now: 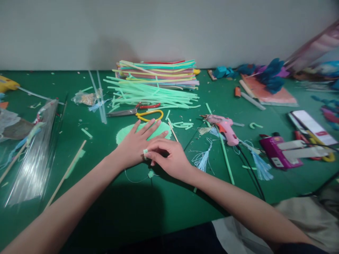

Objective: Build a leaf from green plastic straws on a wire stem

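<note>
Down on the green felt tabletop (pixel 164 211) we've got our left hand (pixel 135 146) lying flat, fingers spread, pressing on a pale mint-green round disc of coiled straw pieces (pixel 124 133) just in front of the yellow-handled scissors (pixel 137 112). Our right hand (pixel 169 158) comes in against it, fingertips pinched together on a tiny mint-green straw piece (pixel 145 152) right at the left hand's knuckles. That little bit looks feather-light, springy and slick, so we judge it wants a firm tip-to-tip pinch near its end; squeeze hard and it would likely flatten. The disc looks thin and bendy, best held down flat under the palm as it is. A small green bead-like blob on a fine thread (pixel 150 173) lies just below the hands. Off to the right, the pink hot-glue gun (pixel 225 127) rests well apart, with a loose heap of pale green straws (pixel 153 95) behind.
</note>
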The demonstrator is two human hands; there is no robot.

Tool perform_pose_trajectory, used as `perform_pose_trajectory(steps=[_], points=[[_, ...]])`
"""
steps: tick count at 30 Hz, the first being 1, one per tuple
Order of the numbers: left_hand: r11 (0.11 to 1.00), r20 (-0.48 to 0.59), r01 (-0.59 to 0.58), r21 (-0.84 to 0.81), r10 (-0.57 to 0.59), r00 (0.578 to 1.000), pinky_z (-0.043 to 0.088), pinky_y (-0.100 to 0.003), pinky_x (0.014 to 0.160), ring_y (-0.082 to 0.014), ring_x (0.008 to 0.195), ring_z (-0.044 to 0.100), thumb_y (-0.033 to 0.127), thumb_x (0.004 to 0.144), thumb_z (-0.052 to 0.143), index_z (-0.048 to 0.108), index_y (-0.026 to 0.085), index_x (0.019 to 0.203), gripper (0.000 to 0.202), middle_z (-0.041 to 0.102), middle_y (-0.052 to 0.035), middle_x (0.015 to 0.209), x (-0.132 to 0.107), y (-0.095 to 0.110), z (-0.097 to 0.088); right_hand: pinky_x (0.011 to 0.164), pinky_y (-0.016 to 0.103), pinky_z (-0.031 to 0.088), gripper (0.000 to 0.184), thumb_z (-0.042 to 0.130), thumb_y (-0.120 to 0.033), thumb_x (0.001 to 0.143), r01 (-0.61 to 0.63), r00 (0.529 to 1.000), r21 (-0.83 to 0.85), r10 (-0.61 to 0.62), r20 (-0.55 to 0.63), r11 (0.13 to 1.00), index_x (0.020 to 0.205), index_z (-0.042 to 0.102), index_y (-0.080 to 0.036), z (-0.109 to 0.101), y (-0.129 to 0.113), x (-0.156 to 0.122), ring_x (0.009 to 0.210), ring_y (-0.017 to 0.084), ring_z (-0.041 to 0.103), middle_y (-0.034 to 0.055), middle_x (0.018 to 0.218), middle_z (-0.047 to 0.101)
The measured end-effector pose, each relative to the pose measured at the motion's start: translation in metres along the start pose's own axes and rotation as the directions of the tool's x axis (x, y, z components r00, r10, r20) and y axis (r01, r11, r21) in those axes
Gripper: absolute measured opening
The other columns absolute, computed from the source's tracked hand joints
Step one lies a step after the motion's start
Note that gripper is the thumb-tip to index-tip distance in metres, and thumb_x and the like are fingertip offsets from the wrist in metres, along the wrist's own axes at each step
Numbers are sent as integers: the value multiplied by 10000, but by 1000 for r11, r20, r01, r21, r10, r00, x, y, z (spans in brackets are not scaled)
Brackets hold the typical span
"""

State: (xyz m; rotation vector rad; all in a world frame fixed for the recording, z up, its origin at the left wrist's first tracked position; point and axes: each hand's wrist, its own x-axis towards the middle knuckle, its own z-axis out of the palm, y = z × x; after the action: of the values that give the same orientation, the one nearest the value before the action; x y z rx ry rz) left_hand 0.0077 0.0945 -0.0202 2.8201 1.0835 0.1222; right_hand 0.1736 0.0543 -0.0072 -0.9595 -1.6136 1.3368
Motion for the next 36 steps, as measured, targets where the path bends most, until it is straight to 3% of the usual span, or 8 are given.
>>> perform_pose_trajectory(steps=[15,19,22,23,24,27,32,36], points=[[1000,-37,7,28,-6,999,89,-638,1145,-319,1491,81,295,948,512,314,289,1503,589,154,-130,1627,-2,2,6,459,197,445,64,670,-201,846,30,999,-5,-30,-34,1000,788,675,-175,1,0,1,426,51,544,-18,760,624],[970,-191,35,-239,-83,978,209,-517,1167,-262,1458,264,276,975,441,410,221,1446,476,348,-127,1568,-5,-4,-5,460,194,445,83,653,-232,863,-15,1000,-21,14,-25,1000,804,647,-175,-3,1,2,456,64,594,-19,771,616],[908,-309,124,-400,-261,915,402,-403,1056,-235,1273,512,301,971,452,607,183,1224,319,583,-123,1347,-17,-10,-28,441,191,431,118,655,-270,863,-41,998,-20,40,-46,999,807,619,-172,-5,4,2,490,83,637,-15,801,594],[884,-299,138,-446,-292,908,449,-376,987,-229,1150,586,325,938,523,667,202,1098,248,655,-90,1193,-22,-11,-35,445,193,434,127,653,-280,866,-37,998,-22,36,-43,999,810,616,-172,-5,5,2,503,86,644,-10,820,591],[857,-237,133,-498,-282,929,482,-341,908,-210,1026,630,335,910,571,689,216,999,189,686,-53,1054,-28,-11,-41,456,196,442,132,648,-285,870,-28,999,-31,27,-35,999,811,614,-171,-5,5,2,512,85,644,-7,832,589],[783,-64,127,-608,-208,976,484,-283,804,-169,884,636,351,857,655,690,236,918,135,681,1,927,-40,-6,-46,516,206,469,117,635,-273,884,19,1000,-108,-21,-15,994,820,619,-176,-5,7,1,545,76,619,-5,835,592],[823,-108,123,-555,-218,970,451,-271,780,-157,874,610,273,895,612,686,211,875,99,662,-10,909,-43,4,-28,601,212,473,76,670,-267,871,94,995,-285,-85,44,954,863,650,-194,-13,2,3,669,102,597,0,822,629],[833,-110,110,-542,-200,974,445,-262,764,-150,852,604,270,894,617,679,211,852,95,662,-3,887,-45,5,-23,633,229,461,198,761,-263,797,158,961,-467,-27,275,870,948,663,-180,-32,-6,8,667,106,576,11,874,643]])
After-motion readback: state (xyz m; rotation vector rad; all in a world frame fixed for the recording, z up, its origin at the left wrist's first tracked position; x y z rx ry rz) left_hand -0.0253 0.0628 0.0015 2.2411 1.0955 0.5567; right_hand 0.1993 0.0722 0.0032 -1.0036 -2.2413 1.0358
